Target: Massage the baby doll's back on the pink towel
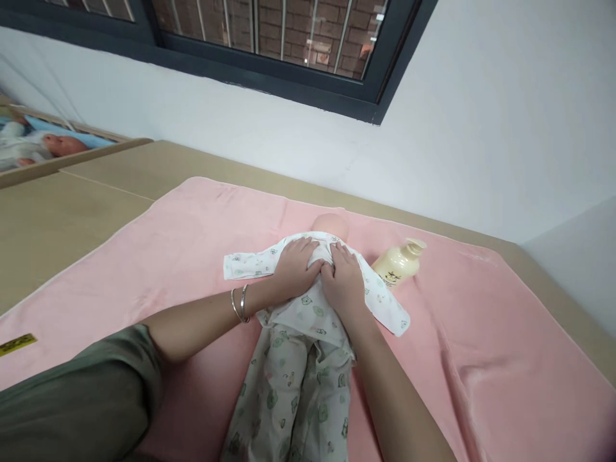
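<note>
A baby doll (pixel 331 224) lies on its back on a pink blanket (pixel 192 237), its head toward the wall. It wears a white printed top (pixel 312 311) with the sleeves spread out to both sides, and matching trousers (pixel 286 372). My left hand (pixel 297 268) rests flat on the left side of the doll's chest, fingers stretched toward its neck. On the other side of the chest lies my right hand (pixel 344 280), fingers also stretched out. Both thumbs come close together at the middle of the top. Neither hand visibly grips the cloth.
A pale yellow pump bottle (pixel 400 262) lies tilted on the blanket, right of the doll. Another doll (pixel 36 146) lies in a wooden-edged bed at the far left. A yellow label (pixel 17 344) is near the left edge. Behind stand a white wall and a barred window (pixel 269 38).
</note>
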Available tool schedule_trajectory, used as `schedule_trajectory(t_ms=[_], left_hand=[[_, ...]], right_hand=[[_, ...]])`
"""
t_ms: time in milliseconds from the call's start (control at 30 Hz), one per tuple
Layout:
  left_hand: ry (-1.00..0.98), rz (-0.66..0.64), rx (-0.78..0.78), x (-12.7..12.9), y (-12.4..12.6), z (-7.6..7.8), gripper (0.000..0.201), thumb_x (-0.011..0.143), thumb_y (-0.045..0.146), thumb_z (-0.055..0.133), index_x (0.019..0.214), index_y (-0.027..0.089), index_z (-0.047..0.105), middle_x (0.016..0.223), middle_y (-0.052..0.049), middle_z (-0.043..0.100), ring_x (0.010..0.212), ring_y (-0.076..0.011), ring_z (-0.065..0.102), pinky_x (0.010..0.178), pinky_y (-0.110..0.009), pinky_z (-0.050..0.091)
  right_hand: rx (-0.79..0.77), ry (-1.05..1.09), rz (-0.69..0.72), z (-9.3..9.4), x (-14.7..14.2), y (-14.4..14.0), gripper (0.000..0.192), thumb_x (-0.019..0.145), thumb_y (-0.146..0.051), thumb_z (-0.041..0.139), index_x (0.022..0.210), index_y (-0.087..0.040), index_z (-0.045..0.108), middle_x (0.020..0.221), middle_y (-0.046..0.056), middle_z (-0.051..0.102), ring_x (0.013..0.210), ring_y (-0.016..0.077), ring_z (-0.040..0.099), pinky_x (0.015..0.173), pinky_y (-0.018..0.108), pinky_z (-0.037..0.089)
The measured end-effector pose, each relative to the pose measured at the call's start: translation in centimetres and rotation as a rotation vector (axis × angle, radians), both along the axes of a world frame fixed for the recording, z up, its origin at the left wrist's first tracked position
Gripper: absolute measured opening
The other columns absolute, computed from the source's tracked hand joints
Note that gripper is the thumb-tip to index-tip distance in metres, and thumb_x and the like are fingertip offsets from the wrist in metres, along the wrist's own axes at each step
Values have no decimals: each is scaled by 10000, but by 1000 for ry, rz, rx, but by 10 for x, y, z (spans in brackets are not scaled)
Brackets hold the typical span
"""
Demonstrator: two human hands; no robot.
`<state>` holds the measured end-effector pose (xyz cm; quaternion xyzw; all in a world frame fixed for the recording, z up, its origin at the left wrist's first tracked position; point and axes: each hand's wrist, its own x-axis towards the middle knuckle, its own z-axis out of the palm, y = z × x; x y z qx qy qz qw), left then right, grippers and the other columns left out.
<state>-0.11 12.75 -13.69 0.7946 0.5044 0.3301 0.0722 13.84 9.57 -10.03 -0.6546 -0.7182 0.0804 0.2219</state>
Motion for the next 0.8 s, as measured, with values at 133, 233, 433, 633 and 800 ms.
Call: schedule_trajectory(t_ms=[133,233,433,633,800], left_hand=[[1,11,-20,0,0,0,486,977,346,411,1362,103,580,1452,-150,597,1388,-292,502,1203,-486,360],[-1,1,-18,0,0,1,479,975,345,417,1360,114,582,1445,-142,604,1387,-291,503,1195,-492,369],[-9,5,-6,0,2,-1,476,964,334,431,1358,118,586,1435,-146,611,1380,-288,513,1198,-488,368],[0,8,13,1,0,0,470,970,314,408,1368,127,574,1437,-142,610,1372,-285,519,1190,-491,377],[93,56,62,9,-17,1,523,1014,340,340,1387,34,542,1462,-228,560,1425,-364,446,1177,-547,359]], right_hand=[[-7,-5,-1,1,0,0,588,946,-248,368,1494,-74,491,1598,128,416,1509,263,340,1272,450,185],[-5,-45,5,2,-1,0,584,952,-246,359,1492,-65,487,1596,143,416,1505,271,347,1266,461,196],[-5,-139,53,4,1,0,588,977,-225,320,1521,-31,430,1598,184,398,1508,306,334,1246,490,222],[6,-16,129,2,20,7,579,966,-314,439,1519,-145,466,1625,114,372,1527,261,307,1249,469,231],[-25,13,135,4,26,9,588,977,-337,440,1523,-120,455,1625,134,368,1529,258,300,1247,445,234]])
